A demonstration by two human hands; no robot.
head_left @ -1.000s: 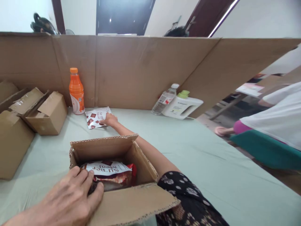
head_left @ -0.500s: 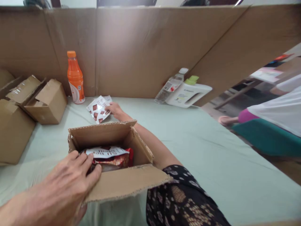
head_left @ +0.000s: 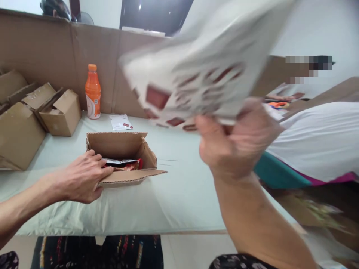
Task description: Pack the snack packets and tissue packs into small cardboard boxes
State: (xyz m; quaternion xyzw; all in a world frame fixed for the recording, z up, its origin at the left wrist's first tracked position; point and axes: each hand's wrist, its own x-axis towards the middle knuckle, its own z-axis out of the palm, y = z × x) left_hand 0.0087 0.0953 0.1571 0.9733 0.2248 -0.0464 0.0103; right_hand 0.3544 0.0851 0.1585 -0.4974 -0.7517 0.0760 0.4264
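My right hand [head_left: 238, 145] is raised close to the camera, pinching the lower edge of a white snack pouch [head_left: 202, 82] printed with brown squares and lettering. Motion blurs the pouch. My left hand [head_left: 82, 177] grips the front left edge of an open cardboard box [head_left: 116, 144], its fingers bent over the rim. Inside that box lie packets, among them a red one [head_left: 131, 164] with a white one on top; their lower parts are hidden. Behind the box, a flat white packet [head_left: 121, 122] with small brown squares rests on the pale green cloth.
An orange bottle [head_left: 92, 91] stands upright against the cardboard partition [head_left: 95, 48]. Several cardboard boxes [head_left: 21, 134] crowd the left side. At the right, beyond the table edge [head_left: 196, 232], is another person in a white top [head_left: 316, 138].
My right hand has lifted the white pouch off the table, up and to the right towards the camera. A second packet now shows on the cloth. My left hand stays on the box.
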